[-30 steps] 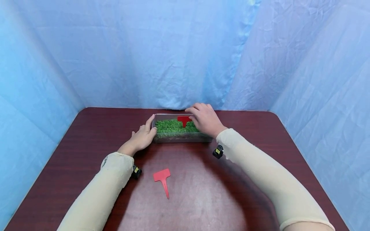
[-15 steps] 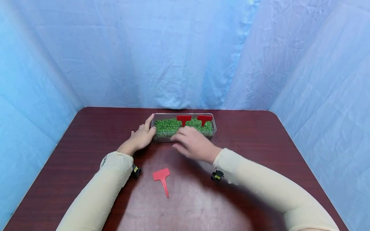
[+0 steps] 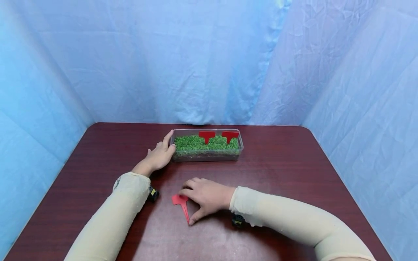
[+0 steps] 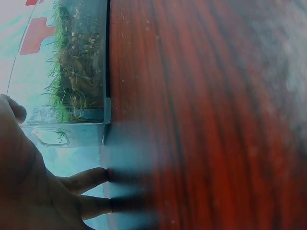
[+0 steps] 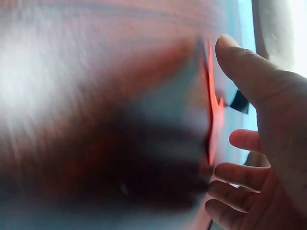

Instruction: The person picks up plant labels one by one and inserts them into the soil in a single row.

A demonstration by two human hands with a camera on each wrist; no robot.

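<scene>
— Lower centre of frame: red plant label [image 3: 181, 203] flat on table [image 3: 277, 174], flag end up-left, stake running down-right.
— Right hand [image 3: 206, 196]?
— Over it, fingers loosely spread, touching.
— Left hand [image 3: 159, 154]?
— Relaxed against grass tray [image 3: 207, 155].

The right wrist view was blurred. The right hand [image 5: 266, 139] filled the right side of the picture, its thumb [image 5: 242, 64] stretched out at the top and three fingers [image 5: 240, 175] loosely bent below. Between thumb and fingers a thin red plant label [image 5: 211, 103] lay flat on the dark reddish table [image 5: 96, 72]. The fingertips came just beside the label; whether they touched it could not be told. A dark shadow spread across the table left of the label.
</scene>
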